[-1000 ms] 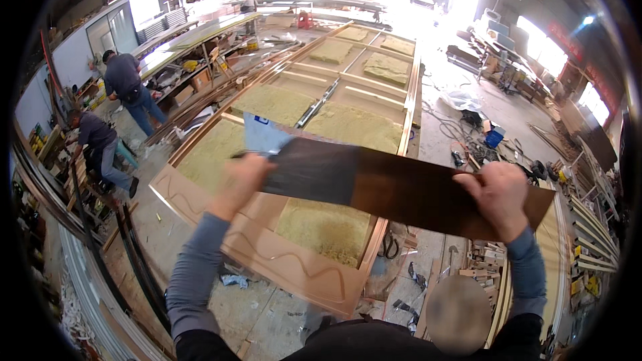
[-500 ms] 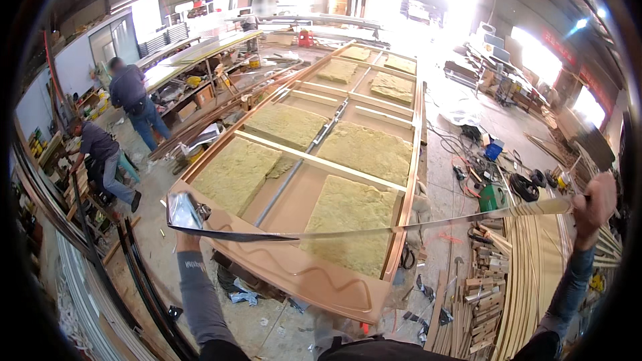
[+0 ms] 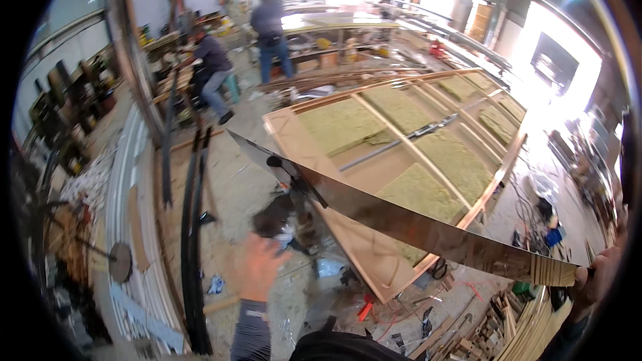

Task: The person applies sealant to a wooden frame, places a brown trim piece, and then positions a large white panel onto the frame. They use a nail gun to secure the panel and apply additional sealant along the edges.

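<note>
A long, shiny metal strip [image 3: 401, 217] slants over the near end of a wooden frame panel [image 3: 321, 101]. My right hand [image 3: 598, 277] grips its right end at the view's edge. The far left end of the strip tapers to a point, and a dark patch shows on its face there. My left hand [image 3: 259, 264] is off the strip, lower left of the panel, and smeared by motion. Just beyond its fingers is a blurred dark crumpled piece, like film [image 3: 273, 217]; whether the hand touches it is unclear. Yellow insulation slabs [image 3: 428, 194] lie inside the panel.
Black bars [image 3: 190, 241] and pale long profiles [image 3: 130, 227] lie on the floor at left. Two people work beyond: one bent over [image 3: 212, 70], one standing [image 3: 269, 33] at a loaded bench [image 3: 348, 25]. Wood offcuts [image 3: 495, 331] and cables lie at right.
My left hand has left the strip's left end and moved down toward me, with crumpled film now near it. The strip now slants down to the right. The view has turned left.
</note>
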{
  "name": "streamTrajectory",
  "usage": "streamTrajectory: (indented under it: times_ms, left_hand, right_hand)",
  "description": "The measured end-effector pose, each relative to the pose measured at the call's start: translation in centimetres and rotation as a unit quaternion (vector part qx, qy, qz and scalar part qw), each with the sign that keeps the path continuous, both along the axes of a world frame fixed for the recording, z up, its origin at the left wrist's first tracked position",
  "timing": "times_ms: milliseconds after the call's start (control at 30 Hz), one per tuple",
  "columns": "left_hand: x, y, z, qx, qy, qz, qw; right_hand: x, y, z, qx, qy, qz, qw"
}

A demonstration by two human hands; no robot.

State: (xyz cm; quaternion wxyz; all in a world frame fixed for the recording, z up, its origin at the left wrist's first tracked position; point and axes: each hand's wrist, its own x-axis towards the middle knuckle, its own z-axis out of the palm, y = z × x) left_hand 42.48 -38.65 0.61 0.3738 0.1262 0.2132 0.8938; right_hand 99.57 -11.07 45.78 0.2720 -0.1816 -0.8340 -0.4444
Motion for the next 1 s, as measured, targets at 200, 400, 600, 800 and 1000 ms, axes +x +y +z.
streamTrajectory:
  times_ms: [200, 400, 600, 800, 1000]
  left_hand:
    - [16.0, 1.0, 3.4, 0.128, -0.160, -0.105, 0.973]
    - [17.3, -4.1, 4.8, 0.009, -0.235, 0.008, 0.972]
    - [13.7, -12.1, -1.6, -0.016, -0.315, -0.028, 0.948]
    - [7.5, -17.1, -0.9, -0.025, -0.310, -0.061, 0.949]
    - [0.0, -20.1, -0.4, -0.030, -0.313, -0.076, 0.946]
  right_hand:
    - [-7.4, 0.0, -6.3, -0.052, -0.019, 0.110, 0.992]
    - [-11.4, -3.4, -14.6, -0.244, -0.015, 0.163, 0.956]
    - [-15.8, -11.0, -18.8, -0.460, -0.118, 0.034, 0.879]
    - [-27.2, -21.5, -23.4, -0.572, -0.107, 0.028, 0.813]
    - [-35.6, -29.8, -23.8, -0.593, -0.019, -0.029, 0.805]
